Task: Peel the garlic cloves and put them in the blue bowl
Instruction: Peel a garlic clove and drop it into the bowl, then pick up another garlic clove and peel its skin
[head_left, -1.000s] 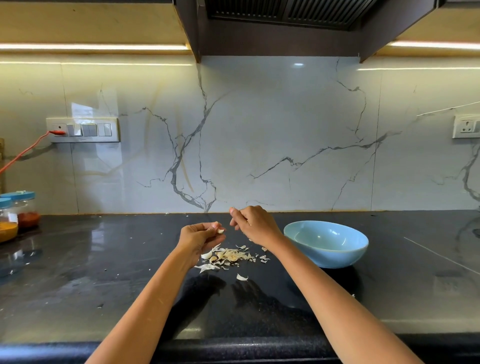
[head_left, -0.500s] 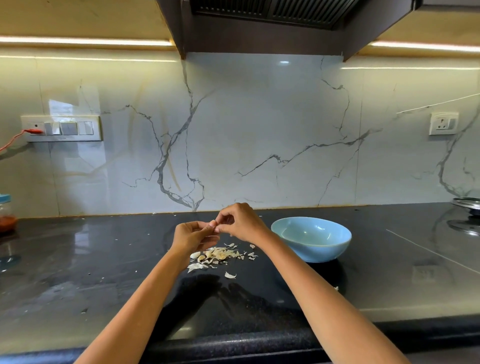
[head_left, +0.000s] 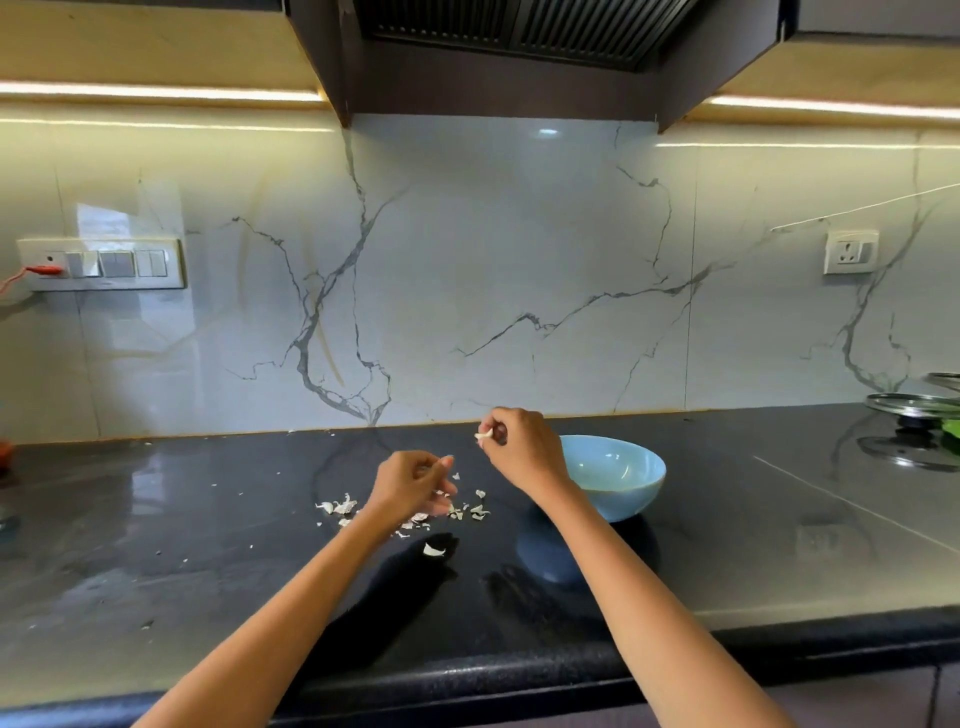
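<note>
Switch panel (head_left: 101, 263): was fixed to the marble wall at far left, with a red plug (head_left: 44, 269) pushed into its leftmost socket.
Table (head_left: 156, 545): was black and glossy, dotted with small pale flecks on its left half.
Garlic skins (head_left: 340, 506): lay scattered on the table, spreading from left of the left hand to just short of the bowl; one larger curl (head_left: 432, 550) lay nearer the front edge.
Left hand (head_left: 413, 486): hovered over the skins with its fingers curled inward; whether it held anything could not be told.
Right hand (head_left: 522, 449): was raised higher and farther back, pinching a pale garlic piece (head_left: 484, 435) between thumb and fingertips.
Blue bowl (head_left: 631, 480): stood on the table just right of the right hand, partly hidden by that wrist; its visible interior looked bare.
Wall socket (head_left: 850, 252): was mounted on the wall at right.
Metal lid (head_left: 911, 404): sat at the far right edge.
</note>
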